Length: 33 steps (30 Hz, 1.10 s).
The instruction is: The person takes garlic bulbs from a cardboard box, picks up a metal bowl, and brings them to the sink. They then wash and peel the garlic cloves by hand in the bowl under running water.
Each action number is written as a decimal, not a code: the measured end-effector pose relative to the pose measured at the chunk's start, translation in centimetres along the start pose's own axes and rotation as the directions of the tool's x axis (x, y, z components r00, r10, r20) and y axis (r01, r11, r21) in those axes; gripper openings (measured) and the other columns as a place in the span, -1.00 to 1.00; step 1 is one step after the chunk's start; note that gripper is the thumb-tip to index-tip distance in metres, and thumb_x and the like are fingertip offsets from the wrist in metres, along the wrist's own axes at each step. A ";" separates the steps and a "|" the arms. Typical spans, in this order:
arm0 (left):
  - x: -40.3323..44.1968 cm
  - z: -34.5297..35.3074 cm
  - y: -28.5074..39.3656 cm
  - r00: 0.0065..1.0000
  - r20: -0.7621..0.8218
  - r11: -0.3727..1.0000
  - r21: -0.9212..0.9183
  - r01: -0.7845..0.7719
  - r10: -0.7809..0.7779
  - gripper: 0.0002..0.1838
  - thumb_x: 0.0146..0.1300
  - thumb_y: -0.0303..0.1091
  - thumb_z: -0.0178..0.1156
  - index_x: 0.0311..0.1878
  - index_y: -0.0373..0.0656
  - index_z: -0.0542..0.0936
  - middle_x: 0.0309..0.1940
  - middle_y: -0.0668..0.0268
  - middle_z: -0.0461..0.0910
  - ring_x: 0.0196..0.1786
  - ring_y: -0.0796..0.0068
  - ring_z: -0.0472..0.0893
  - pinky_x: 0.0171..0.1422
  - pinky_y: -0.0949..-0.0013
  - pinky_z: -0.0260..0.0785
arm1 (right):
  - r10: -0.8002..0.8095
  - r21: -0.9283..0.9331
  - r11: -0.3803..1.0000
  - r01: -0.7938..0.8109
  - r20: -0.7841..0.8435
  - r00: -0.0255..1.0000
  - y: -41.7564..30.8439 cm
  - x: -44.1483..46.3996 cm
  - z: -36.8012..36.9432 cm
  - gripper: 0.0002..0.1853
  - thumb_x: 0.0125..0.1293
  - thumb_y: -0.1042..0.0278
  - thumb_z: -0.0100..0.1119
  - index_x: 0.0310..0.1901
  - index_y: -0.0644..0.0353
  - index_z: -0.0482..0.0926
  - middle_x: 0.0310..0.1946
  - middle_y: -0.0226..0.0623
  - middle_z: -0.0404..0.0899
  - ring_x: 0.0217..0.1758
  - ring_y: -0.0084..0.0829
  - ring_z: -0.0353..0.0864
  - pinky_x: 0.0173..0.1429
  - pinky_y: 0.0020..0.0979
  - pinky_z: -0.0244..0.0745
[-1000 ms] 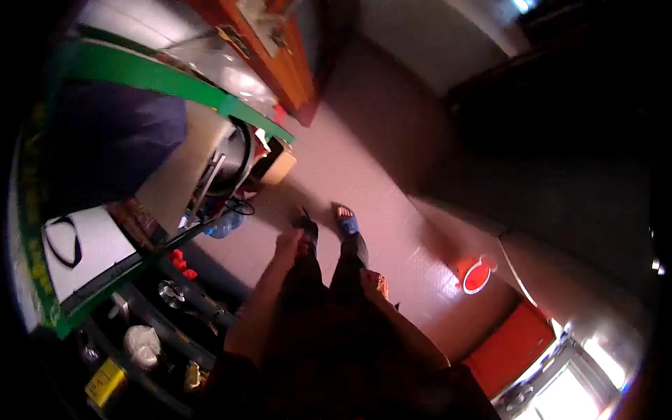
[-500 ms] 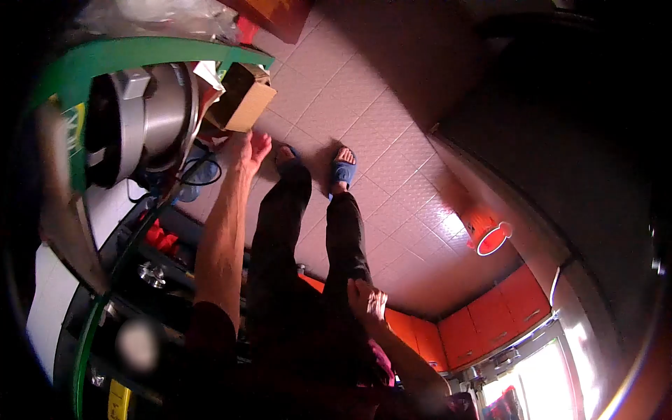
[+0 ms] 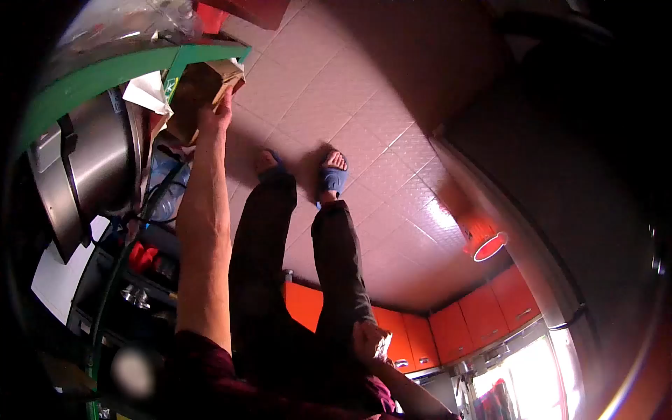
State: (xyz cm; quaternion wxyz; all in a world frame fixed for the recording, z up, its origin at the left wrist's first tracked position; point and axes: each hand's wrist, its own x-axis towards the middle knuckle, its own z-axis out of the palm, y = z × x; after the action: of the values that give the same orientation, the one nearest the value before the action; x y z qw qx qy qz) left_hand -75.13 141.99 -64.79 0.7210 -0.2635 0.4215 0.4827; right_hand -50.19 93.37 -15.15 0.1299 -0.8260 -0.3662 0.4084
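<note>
My left hand (image 3: 215, 117) reaches to a brown cardboard box (image 3: 190, 101) on the green-edged shelf (image 3: 122, 68). Its fingers are closed at the box's flap edge, partly hidden by the box. White paper (image 3: 148, 92) sticks out beside the box, and a large steel pot (image 3: 105, 157) lies to its left. My right hand (image 3: 365, 340) rests closed near my knee, in shadow. Something pale and crumpled shows at its edge, too bright to make out.
Below the box stands a clear plastic bottle (image 3: 162, 199) with a dark cable. Plastic bags (image 3: 126, 31) cover the shelf top. An orange bucket (image 3: 483, 239) is on the tiled floor (image 3: 350, 91) at right, near orange cabinets (image 3: 479, 311). My feet wear blue sandals (image 3: 332, 180).
My left hand has moved up from below the cardboard box onto its edge, and the box now shows its flaps. My right hand stays by the knee. The view has shifted.
</note>
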 end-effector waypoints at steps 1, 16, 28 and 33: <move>-1.3 0.5 -0.5 1.000 -0.010 1.000 0.003 -0.002 0.002 -0.62 0.43 -0.33 0.06 0.23 -0.28 0.52 0.17 0.07 0.58 0.22 -0.04 0.56 0.32 -0.17 0.47 | 0.046 -0.008 0.999 -0.046 0.042 0.998 -0.7 0.3 -0.6 -0.63 0.29 0.39 0.23 -0.65 0.14 0.34 -0.77 -0.18 0.33 -0.76 -0.16 0.42 -0.64 -0.23 0.27; -33.3 -11.9 -7.9 0.941 -0.272 0.818 0.576 -0.010 0.204 -0.53 0.33 -0.26 0.23 0.27 -0.12 0.43 0.15 0.21 0.51 0.17 0.14 0.53 0.10 -0.03 0.60 | 0.020 -0.040 0.999 -0.020 0.002 1.000 0.9 -0.4 0.0 -0.71 0.30 0.30 0.26 -0.52 0.13 0.42 -0.71 -0.09 0.45 -0.67 0.00 0.50 -0.59 -0.10 0.34; -52.3 1.1 -11.2 0.966 -0.196 0.149 0.974 0.171 0.168 -0.42 0.18 -0.28 0.33 0.27 -0.22 0.44 0.07 0.19 0.53 0.11 0.18 0.54 0.15 0.09 0.51 | 0.238 0.323 0.933 -0.160 -0.218 0.946 -0.5 1.9 -5.0 -0.84 0.42 0.33 0.12 -0.27 0.22 0.56 -0.56 -0.08 0.55 -0.54 -0.14 0.60 -0.43 -0.23 0.44; -55.2 6.8 -12.1 0.980 0.195 -0.249 0.951 -0.182 0.029 -0.37 0.13 -0.16 0.36 0.19 -0.34 0.46 -0.05 0.22 0.57 -0.08 0.27 0.58 0.03 0.27 0.45 | 0.069 0.321 0.938 0.129 -0.539 0.840 -5.3 1.4 -13.9 -0.85 0.43 0.35 0.13 -0.24 0.23 0.58 -0.53 -0.09 0.56 -0.54 -0.20 0.60 -0.40 -0.26 0.46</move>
State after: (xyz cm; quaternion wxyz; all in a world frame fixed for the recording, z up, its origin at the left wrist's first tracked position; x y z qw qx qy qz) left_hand -71.51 116.44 -14.03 0.6263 0.4652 0.6243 0.0389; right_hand -41.54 99.22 -4.46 0.3770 -0.8658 -0.2504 0.2135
